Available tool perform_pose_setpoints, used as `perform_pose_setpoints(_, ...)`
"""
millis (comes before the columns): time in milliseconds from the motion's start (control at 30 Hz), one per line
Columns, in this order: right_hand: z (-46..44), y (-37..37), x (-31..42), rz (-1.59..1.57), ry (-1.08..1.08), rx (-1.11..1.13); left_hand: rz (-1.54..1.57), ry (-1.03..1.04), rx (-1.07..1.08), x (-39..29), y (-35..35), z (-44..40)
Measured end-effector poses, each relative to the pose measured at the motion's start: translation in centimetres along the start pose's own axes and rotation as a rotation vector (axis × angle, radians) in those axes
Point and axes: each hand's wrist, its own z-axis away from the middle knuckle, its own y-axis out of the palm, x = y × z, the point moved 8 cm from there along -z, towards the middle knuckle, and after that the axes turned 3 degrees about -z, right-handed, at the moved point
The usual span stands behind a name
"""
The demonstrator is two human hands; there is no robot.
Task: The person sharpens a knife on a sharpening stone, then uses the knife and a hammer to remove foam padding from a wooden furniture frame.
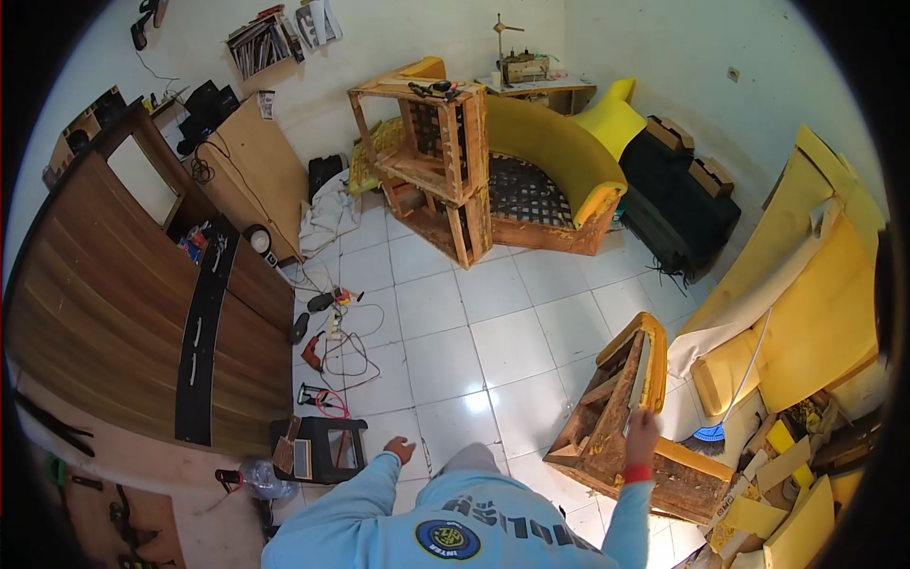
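Note:
My left hand (400, 448) hangs above the tiled floor with its fingers apart and nothing in it. It is nearest to a small black case-like box (351, 448). My right hand (643, 431) is closed at the upper edge of a bare wooden sofa frame (592, 431); its fingertips are partly hidden. Strips of yellow foam (656, 365) line the edge of this frame, which rests tilted on the floor. A red band circles my right wrist.
Foam sheets (815, 313) lean at the right, above a pile of scraps (782, 493). A curved yellow sofa (559, 142) and stacked wooden frames (441, 161) stand ahead. Cords and a drill (313, 351) lie on the floor at left, beside a brown cabinet (123, 303).

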Motion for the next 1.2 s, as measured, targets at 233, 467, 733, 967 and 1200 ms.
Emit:
perform_pose_setpoints(233,-1.2,-9.7,43.0,-0.687,-1.317,-0.233,0.103,-0.123,0.075,0.2,1.3,0.6)
perform_pose_setpoints(467,-4.6,-2.2,55.6,-0.758,-1.729,0.39,-0.331,0.488,0.48,-0.6,3.3,-7.2)
perform_pose_setpoints(733,-11.4,8.3,61.7,-0.654,-1.679,0.434,-0.338,0.292,-0.051,-3.8,-16.4,-27.7)
perform_pose_setpoints(967,-18.5,13.7,62.8,-0.676,-1.69,0.418,0.325,0.076,-0.187,-18.6,-31.0,-35.8)
perform_pose_setpoints(1200,-28.9,16.5,62.8,-0.675,-1.717,0.416,0.213,0.093,0.021,-26.1,-25.3,-38.9)
